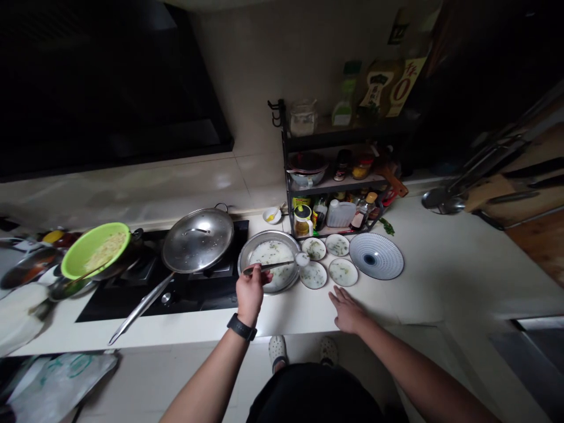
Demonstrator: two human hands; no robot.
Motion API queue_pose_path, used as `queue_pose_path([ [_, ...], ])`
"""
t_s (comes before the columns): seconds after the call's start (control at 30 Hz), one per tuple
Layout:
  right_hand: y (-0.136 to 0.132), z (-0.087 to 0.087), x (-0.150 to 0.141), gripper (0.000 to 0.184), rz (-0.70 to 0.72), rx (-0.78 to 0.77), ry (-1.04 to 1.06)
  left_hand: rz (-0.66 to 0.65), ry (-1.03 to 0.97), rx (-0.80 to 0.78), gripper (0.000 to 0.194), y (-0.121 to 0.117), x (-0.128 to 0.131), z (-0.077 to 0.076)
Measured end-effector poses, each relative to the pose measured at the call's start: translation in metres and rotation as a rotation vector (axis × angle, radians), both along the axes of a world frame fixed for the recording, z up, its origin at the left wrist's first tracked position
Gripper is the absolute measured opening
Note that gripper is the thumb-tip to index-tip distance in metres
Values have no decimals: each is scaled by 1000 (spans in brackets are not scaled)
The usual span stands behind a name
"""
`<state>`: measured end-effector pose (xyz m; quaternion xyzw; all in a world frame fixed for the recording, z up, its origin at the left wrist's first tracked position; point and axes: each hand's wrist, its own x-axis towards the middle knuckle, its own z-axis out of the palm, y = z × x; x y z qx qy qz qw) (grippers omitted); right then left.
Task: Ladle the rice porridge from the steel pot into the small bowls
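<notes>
My left hand (250,291) is shut on a long-handled spoon (282,265), whose white bowl reaches over the rim of a round steel tray (268,238) holding white liquid batter. Next to the tray lie several small white plates, one (314,248) thinly coated with green-flecked batter. My right hand (348,311) rests open on the white countertop (286,320), fingertips just short of the nearest small plate (342,272). A blue-and-white striped plate (376,255) lies to the right of the small plates.
Left of the tray, a steel lid (198,241) covers a pan on the black hob (207,296). Farther left is a green colander of noodles (94,249). A black rack of condiments (335,188) stands behind the plates. Knives (533,170) lie at far right.
</notes>
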<state>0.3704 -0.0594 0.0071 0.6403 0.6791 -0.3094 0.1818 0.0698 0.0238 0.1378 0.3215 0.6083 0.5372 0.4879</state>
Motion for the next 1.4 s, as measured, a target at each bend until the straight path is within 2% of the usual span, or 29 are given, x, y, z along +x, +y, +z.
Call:
queue_pose_path([
  [0.13,0,-3,1,101,4,3,10,-109,97,4,43,-8,20,-9],
  [0.27,-1,-3,1,100,0,4,16,-247,250,126,41,-22,38,-17],
  [0.37,-1,-2,2,100,0,0,19,-413,504,309,33,-35,45,-19],
  [0.43,-1,-1,3,99,0,3,30,-566,708,493,29,-44,45,-20],
  [0.57,-1,-4,3,100,-2,7,25,-796,1003,849,35,-59,40,-23],
  [0.67,-2,-6,3,100,-5,5,20,-875,1113,969,38,-66,38,-25],
  [0.87,-1,-5,2,100,-8,1,27,-927,1161,1016,37,-68,38,-28],
  [0.93,-1,-5,3,100,-10,-5,22,-918,1117,1003,36,-67,39,-27],
  [1.0,-1,-6,3,101,-11,-8,21,-847,1025,920,34,-65,38,-26],
  [1.07,0,-6,3,101,-8,-4,23,-679,884,752,30,-61,35,-24],
  [1.13,-1,-5,3,100,-5,-3,20,-450,698,535,28,-53,28,-23],
  [1.23,-1,-3,2,100,-4,-6,18,-165,452,269,37,-36,8,-24],
  [1.3,-1,-2,2,100,2,-5,18,-72,408,189,42,-23,-9,-28],
  [1.4,0,-2,2,100,13,4,9,-52,422,142,47,-12,-31,-41],
])
